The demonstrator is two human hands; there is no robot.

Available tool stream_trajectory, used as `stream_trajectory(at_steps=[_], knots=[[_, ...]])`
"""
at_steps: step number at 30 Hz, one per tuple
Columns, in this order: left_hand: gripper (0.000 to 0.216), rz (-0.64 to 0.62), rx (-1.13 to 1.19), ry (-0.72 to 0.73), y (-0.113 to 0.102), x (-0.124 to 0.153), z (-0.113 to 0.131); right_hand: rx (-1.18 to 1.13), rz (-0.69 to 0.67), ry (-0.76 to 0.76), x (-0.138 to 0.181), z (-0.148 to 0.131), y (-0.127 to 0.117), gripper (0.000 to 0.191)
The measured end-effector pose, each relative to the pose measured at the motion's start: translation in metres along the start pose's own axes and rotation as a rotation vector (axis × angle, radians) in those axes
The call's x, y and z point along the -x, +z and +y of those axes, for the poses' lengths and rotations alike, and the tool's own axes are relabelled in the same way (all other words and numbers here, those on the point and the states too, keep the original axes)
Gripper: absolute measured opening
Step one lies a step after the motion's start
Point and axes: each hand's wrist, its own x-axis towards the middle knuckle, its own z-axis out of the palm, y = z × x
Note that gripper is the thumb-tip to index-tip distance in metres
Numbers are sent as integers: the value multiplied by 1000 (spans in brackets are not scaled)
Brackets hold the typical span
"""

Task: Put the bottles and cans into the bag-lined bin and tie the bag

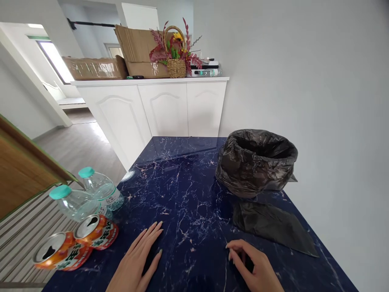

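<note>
My left hand (139, 259) lies flat on the dark blue marble table (188, 190), fingers stretched out, holding nothing. My right hand (252, 265) rests on the table to the right, fingers curled down with the tips touching the surface, nothing visible in it. Just beyond my right hand lies a folded black plastic bag (270, 229). Behind that stands a bin lined with a black bag (257, 162), its mouth open. At the table's left edge two orange drink cans (77, 243) lie on their sides, with two clear plastic bottles (88, 194) with teal caps behind them.
A white wall runs along the table's right side. Beyond the table stands a white cabinet (158, 107) carrying cardboard boxes (136, 50) and a flower basket (176, 52). A slatted chair (21, 235) and a wooden panel (21, 166) sit at the left.
</note>
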Motion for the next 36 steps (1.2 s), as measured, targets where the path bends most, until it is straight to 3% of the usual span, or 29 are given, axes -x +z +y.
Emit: stream_trajectory(at_steps=[7, 14, 23, 36], knots=[[66, 69, 22, -16, -3, 2, 4, 1, 27, -11, 1, -5, 1, 35], [63, 81, 45, -66, 0, 7, 5, 59, -93, 86, 0, 7, -4, 41], [60, 94, 90, -22, 2, 13, -1, 57, -13, 85, 2, 7, 2, 45], [55, 83, 116, -43, 4, 13, -5, 65, -13, 59, 0, 0, 3, 42]])
